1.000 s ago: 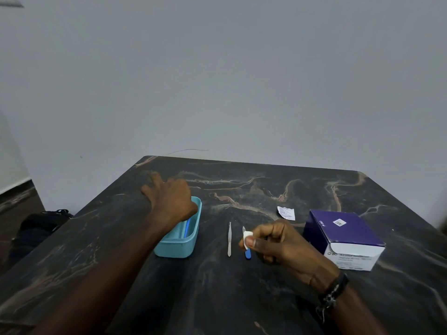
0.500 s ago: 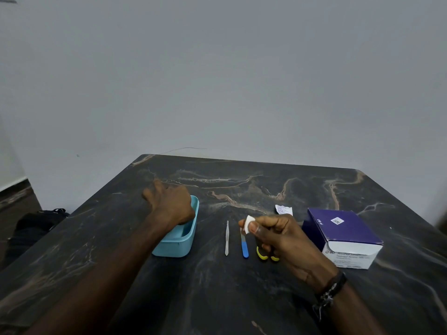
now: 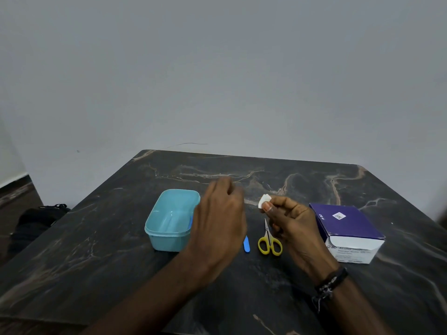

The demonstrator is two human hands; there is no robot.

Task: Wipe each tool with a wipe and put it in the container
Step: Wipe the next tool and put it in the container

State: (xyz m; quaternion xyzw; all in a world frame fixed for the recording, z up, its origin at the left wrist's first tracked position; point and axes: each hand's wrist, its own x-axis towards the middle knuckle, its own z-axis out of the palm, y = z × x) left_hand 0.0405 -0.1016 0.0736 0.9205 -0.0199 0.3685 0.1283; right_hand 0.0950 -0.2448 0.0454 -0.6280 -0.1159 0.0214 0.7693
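With our right hand (image 3: 294, 221) pinching the wipe (image 3: 264, 200) above the scissors (image 3: 269, 242), we should lower our blurred left hand (image 3: 219, 215), whose fingers we cannot make out, onto the blue-handled tool (image 3: 246, 244) beside the container (image 3: 171, 220) and grip its handle.

Occlusions, head view
Left hand (image 3: 219, 218) motion-blurred at fingers; covers all but the end of blue-handled tool (image 3: 246, 244). Box (image 3: 348, 234) print too small to read.
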